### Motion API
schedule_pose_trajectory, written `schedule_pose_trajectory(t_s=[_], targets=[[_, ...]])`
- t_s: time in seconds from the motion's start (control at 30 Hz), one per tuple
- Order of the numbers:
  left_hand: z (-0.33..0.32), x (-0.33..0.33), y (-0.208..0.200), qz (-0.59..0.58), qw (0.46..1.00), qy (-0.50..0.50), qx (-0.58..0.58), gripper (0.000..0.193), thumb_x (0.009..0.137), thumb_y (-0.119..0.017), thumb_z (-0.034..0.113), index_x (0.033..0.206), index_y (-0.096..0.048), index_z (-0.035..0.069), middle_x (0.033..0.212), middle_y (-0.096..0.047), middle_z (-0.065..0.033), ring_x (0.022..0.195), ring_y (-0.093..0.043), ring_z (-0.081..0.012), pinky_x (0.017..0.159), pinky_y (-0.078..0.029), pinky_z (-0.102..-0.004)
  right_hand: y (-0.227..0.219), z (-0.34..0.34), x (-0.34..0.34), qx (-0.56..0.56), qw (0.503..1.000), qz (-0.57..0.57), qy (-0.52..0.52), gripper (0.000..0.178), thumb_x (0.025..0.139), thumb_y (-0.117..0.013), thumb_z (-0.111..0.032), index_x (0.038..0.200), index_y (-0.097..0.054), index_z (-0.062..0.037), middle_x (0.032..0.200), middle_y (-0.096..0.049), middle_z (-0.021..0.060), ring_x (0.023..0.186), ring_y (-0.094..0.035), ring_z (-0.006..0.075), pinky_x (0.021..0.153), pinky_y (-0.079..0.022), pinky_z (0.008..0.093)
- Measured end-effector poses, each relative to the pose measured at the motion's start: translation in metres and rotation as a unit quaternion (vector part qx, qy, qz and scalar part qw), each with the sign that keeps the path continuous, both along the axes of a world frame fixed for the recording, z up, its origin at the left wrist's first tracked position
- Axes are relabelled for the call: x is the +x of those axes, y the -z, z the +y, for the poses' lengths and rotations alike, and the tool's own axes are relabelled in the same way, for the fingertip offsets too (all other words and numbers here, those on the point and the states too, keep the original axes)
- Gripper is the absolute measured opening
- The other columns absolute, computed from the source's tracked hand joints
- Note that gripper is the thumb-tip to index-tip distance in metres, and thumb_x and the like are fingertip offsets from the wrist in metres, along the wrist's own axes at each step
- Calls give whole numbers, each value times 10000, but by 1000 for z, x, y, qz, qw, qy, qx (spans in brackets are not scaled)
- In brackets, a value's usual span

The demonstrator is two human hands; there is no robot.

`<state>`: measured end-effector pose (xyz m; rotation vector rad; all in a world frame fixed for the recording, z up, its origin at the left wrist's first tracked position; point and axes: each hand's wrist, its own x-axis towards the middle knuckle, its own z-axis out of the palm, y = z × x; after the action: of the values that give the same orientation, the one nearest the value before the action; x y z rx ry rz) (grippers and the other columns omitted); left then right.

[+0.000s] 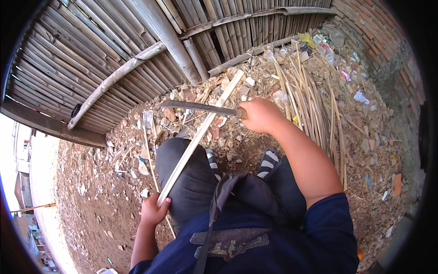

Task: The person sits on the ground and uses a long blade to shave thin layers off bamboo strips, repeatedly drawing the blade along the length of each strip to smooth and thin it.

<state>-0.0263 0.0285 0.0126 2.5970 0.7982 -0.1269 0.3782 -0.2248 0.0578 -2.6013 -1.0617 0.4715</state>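
My left hand (154,209) is closed round the near end of a long, pale bamboo strip (192,145). The strip slants up and to the right across my left thigh, its far end over the rubble. In my right hand (262,115) is the wooden handle of a machete (200,107). Its dark blade points left and crosses over the upper part of the strip; whether the two touch I cannot tell. A thin stick (148,153) lies on the ground just left of my left leg.
A pile of split bamboo strips (312,98) lies right of my right arm. Ahead stands a bamboo slat wall (114,59) with a thick post (171,39). A brick wall (372,27) rises at the right. Stones, broken tile and plastic litter (326,52) cover the dirt.
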Motion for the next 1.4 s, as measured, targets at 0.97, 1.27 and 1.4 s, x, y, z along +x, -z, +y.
schedule_pose_trajectory(t_s=[0.97, 1.27, 1.4], targets=[[10, 15, 6, -32, 993, 91, 65, 396, 1009, -580, 403, 899, -529, 25, 624, -618, -235, 598, -640, -465, 542, -500, -547, 44, 3, 19, 12, 998, 24, 64, 248, 843, -659, -166, 1081, -714, -129, 932, -740, 137, 881, -726, 338, 820, -581, 471], [16, 11, 21, -33, 992, 88, 81, 386, 1005, -588, 383, 864, -503, 34, 615, -611, -228, 586, -629, -470, 522, -491, -556, 66, -6, 38, 31, 987, 60, 149, 229, 874, -637, -161, 1083, -695, -88, 929, -736, 138, 877, -729, 324, 805, -578, 461], [16, 13, -9, 0, 992, 98, 79, 408, 1003, -582, 417, 874, -515, 35, 624, -619, -226, 610, -640, -470, 552, -502, -561, 50, -19, 51, 38, 984, 18, 172, 218, 878, -649, -190, 1032, -669, -36, 1014, -734, 145, 883, -722, 343, 797, -579, 466]])
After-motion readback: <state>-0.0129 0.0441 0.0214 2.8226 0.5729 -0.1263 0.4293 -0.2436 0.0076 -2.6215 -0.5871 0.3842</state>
